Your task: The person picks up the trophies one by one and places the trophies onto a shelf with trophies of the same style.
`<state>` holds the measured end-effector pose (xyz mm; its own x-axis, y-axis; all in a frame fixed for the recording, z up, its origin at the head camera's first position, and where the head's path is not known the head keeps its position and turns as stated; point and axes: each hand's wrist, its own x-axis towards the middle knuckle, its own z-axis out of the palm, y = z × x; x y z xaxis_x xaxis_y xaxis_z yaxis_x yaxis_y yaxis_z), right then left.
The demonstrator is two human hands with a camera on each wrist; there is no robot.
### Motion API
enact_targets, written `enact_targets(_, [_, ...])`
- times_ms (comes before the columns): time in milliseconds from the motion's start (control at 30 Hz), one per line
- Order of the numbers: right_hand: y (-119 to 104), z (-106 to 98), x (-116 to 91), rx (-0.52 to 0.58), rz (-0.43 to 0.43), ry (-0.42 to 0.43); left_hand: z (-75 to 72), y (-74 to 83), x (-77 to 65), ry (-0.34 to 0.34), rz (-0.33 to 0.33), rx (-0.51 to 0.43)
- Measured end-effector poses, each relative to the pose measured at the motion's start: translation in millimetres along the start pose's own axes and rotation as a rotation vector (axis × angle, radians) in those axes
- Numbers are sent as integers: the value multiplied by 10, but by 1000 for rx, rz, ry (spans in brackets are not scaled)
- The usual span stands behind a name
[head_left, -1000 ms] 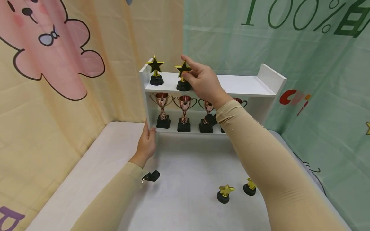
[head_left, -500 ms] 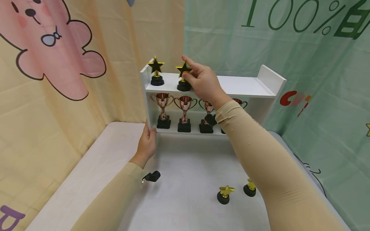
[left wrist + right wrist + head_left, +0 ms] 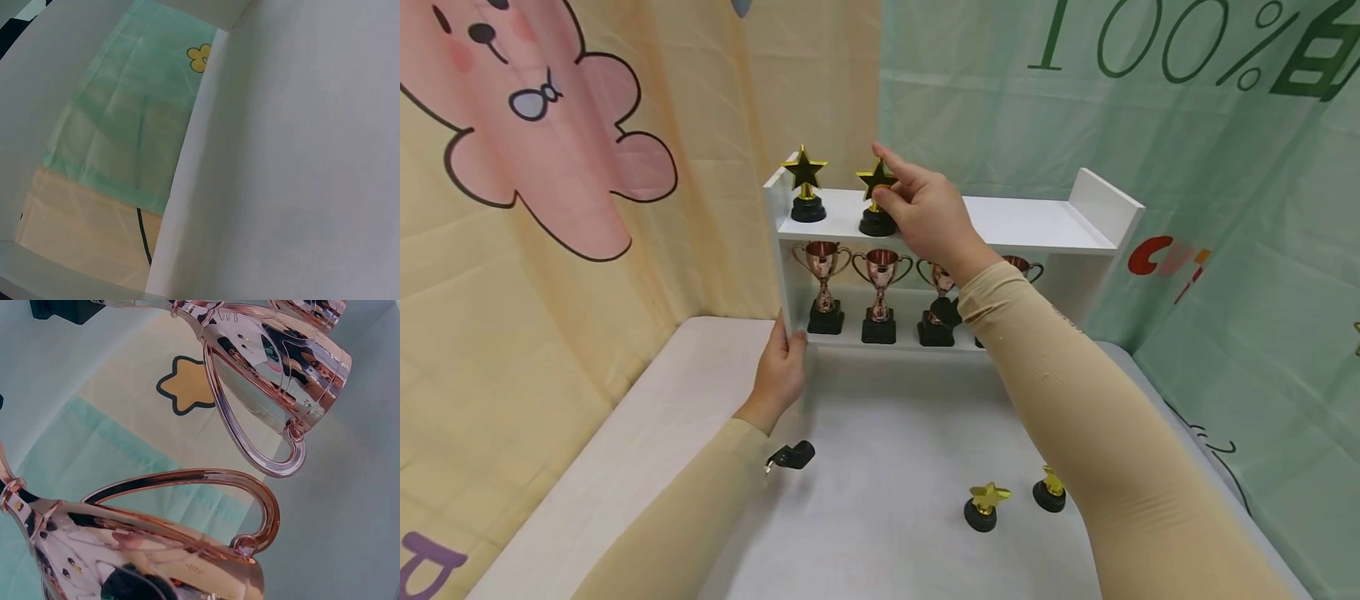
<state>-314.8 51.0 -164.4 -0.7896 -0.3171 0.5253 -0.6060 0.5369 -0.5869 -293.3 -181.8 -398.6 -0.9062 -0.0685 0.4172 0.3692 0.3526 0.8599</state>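
Observation:
On the top board of a white shelf (image 3: pixel 1022 223), my right hand (image 3: pixel 934 215) pinches a gold star trophy (image 3: pixel 876 222) by its star, its black round base at board level. My left hand (image 3: pixel 779 375) grips the lower front edge of the shelf's left side panel. To the left of the pinched trophy stands another star trophy (image 3: pixel 807 208), upright. Below, a row of several rose-gold cup trophies (image 3: pixel 881 279) fills the lower board, partly hidden by my right arm. In the right wrist view two cups (image 3: pixel 287 369) loom close. Neither wrist view shows a hand.
Two more star trophies, a nearer one (image 3: pixel 981 512) and one beside my right sleeve (image 3: pixel 1049 493), stand on the white table (image 3: pixel 865 483). Printed curtains (image 3: pixel 722 167) hang behind and at both sides. A dark cord (image 3: pixel 1228 479) runs along the right edge.

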Motion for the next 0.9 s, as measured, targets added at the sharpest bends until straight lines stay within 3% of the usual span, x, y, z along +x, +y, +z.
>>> enact_targets(900, [16,8,2,25,-1,7,29,24,40,7,-49,-30])
